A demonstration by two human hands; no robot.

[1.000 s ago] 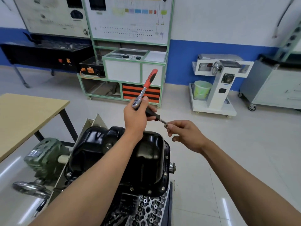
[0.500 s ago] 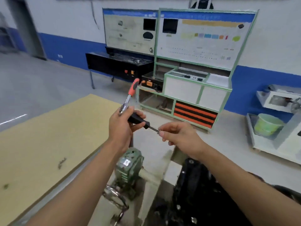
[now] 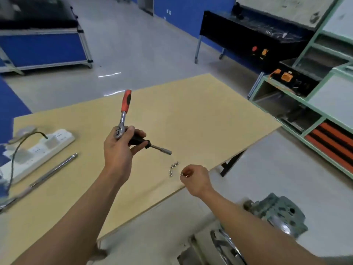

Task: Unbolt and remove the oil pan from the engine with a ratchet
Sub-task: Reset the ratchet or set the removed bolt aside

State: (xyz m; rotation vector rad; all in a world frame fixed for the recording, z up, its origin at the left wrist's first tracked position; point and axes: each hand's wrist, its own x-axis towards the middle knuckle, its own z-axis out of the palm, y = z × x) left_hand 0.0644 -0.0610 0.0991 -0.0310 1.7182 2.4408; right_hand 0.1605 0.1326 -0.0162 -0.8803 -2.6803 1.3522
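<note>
— Grip of your left hand (image 3: 118, 150) was clamped on the ratchet (image 3: 123, 117), wasn't it?
— Yes. You curled your fingers round its head and the black end of the extension (image 3: 154, 147). The red handle stood up and away from you. The socket (image 3: 165, 151) pointed right and slightly down, over the worktop (image 3: 200, 115).
— And your right hand (image 3: 197, 178)?
— Its grip was closed too: you pinched one small bolt (image 3: 181, 174) at your fingertips, close to the worktop's near edge.
— Where were the other bolts (image 3: 173, 166)?
— You had a small cluster of them lying on the worktop, just left of the pinched bolt and below the socket.
— Anything else near you?
— A white power strip (image 3: 38, 148) lay at the worktop's left side, with a long steel bar (image 3: 53, 171) just beside it, nearer to you. A green housing (image 3: 282, 213) sat low on your right, beyond your right forearm.
</note>
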